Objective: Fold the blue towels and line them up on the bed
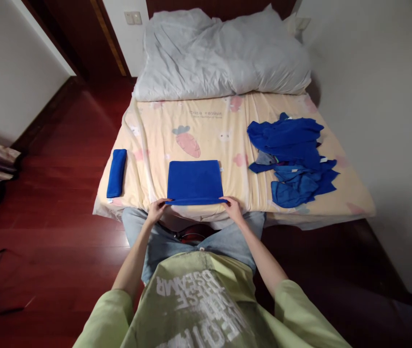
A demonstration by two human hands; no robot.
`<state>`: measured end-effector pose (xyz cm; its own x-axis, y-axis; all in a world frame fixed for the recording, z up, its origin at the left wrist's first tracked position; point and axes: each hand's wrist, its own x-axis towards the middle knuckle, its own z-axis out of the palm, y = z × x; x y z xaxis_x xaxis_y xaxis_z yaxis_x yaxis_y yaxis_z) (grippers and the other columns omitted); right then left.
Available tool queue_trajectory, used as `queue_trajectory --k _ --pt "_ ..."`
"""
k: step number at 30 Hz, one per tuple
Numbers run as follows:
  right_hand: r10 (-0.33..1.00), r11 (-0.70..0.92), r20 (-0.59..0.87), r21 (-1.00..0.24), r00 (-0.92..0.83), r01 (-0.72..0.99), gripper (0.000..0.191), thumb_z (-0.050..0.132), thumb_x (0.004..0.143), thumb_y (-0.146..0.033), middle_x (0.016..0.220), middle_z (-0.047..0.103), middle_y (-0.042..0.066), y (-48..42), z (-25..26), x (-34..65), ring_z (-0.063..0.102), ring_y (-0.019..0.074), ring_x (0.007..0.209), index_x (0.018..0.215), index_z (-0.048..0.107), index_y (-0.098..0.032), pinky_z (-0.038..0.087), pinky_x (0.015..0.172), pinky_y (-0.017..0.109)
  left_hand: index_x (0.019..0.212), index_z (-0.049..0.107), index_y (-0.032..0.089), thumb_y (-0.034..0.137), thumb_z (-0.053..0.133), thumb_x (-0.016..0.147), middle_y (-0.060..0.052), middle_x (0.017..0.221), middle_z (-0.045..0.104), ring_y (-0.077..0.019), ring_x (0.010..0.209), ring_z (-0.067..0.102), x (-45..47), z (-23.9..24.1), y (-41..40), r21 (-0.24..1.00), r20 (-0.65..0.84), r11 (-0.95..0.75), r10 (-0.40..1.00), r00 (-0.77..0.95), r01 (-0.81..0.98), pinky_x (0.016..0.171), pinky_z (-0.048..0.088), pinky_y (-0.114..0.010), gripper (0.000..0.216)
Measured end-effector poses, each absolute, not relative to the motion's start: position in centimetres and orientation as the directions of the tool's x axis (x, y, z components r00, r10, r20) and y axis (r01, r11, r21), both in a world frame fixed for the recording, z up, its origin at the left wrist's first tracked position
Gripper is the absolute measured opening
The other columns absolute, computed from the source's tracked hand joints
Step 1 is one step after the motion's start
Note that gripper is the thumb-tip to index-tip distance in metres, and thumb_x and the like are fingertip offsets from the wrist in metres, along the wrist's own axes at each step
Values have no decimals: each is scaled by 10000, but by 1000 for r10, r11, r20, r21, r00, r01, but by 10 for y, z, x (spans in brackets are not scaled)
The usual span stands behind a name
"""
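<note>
The blue cloth (195, 178) is lying flat at the near edge of the bed (157, 130), directly beyond the person. Its long axis is running left to right, with a narrow turned band along the near edge. The left hand (157, 210) is pinching that band's left end; the right hand (232, 209) is pinching its right end, so neither is sitting nearer. A roll (117, 173) is lying to the left, a blue pile (287, 142) to the right.
</note>
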<state>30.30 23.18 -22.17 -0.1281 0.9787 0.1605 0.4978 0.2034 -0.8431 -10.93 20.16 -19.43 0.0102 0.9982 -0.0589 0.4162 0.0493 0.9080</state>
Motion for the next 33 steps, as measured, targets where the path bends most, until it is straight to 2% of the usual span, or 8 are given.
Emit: queue_trajectory --k 3,7,10,13,17,23,33 --pt "990 144 121 -874 -78 464 316 549 904 -324 1116 775 112 238 -223 302 723 260 1057 1100 758 -192 574 980 421 1059 739 172 523 612 858 -99 1028 778 -254 959 730 -106 -193 206 901 -72 96 995 -72 424 913 587 -377 424" --pt "996 81 86 -883 -10 462 375 571 914 -461 1043 780 119 250 -225 299 733 260 950 1092 747 -182 595 901 407 1062 700 162 522 581 872 -77 924 756 -231 869 715 -103 -187 215 887 -81 115 992 -95 448 801 581 -331 424" --pt "998 43 60 -885 22 464 439 594 893 -550 921 776 106 258 -228 298 732 254 836 1066 743 -174 608 816 395 1037 706 177 497 604 860 -53 849 744 -228 825 709 -104 -184 222 839 -93 143 988 -122 525 770 567 -324 379" --pt "999 11 32 -900 40 437 479 618 862 -611 888 777 116 263 -231 298 742 263 822 1014 742 -174 610 772 379 1011 720 197 474 637 841 -44 795 743 -237 785 711 -106 -184 227 792 -132 209 976 -173 573 748 559 -335 336" --pt "996 -35 1 -911 87 410 522 648 813 -668 856 777 144 264 -232 298 748 268 779 921 739 -165 606 709 358 966 725 205 440 687 802 -61 862 774 -260 859 737 -106 -190 233 803 -181 283 954 -237 525 790 568 -350 289" --pt "991 -57 -1 -908 133 415 527 663 799 -685 840 780 140 265 -234 294 750 256 756 877 731 -168 602 686 344 956 727 186 462 679 819 -80 896 786 -252 874 747 -106 -193 234 829 -214 304 948 -235 469 806 588 -342 312" --pt "976 -118 -6 -851 217 512 385 722 800 -561 815 791 131 264 -226 291 759 262 745 830 756 -179 590 667 324 954 766 178 382 685 814 -83 861 776 -273 884 740 -98 -184 239 712 -262 417 904 -337 565 831 567 -360 260"
